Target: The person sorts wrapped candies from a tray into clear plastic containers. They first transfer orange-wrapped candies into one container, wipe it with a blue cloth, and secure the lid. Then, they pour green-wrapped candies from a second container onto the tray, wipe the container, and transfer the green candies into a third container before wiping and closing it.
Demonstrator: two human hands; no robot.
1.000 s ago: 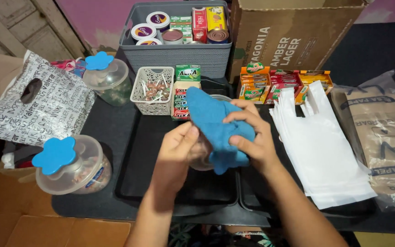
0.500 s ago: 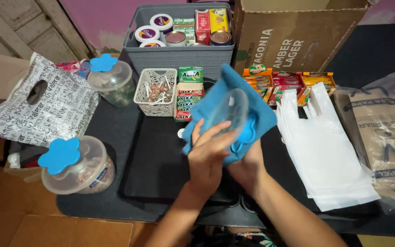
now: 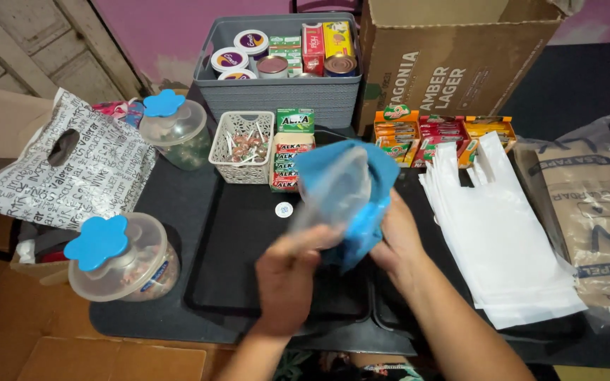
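Note:
Both hands work together above a black tray [image 3: 248, 233]. My left hand [image 3: 287, 279] grips the lower edge of a clear plastic container [image 3: 335, 189], which is blurred by motion. Behind and around the container is a blue cloth [image 3: 370, 212], and my right hand [image 3: 398, 243] holds that cloth from the right side. The cloth wraps the container's far side and bottom. The two hands almost touch under the container.
A small white cap [image 3: 284, 209] lies on the tray. Behind are a white lollipop basket [image 3: 245, 149], stacked candy packs [image 3: 289, 159], a grey crate [image 3: 277, 92] of tins and a cardboard box [image 3: 453, 56]. White plastic bags [image 3: 503, 240] lie right; two blue-lidded jars [image 3: 118, 257] [image 3: 174, 127] stand left.
The container and cloth have been turned and shifted in my hands. The cloth first covered the container; now the clear container shows in front of it. My left hand has moved lower.

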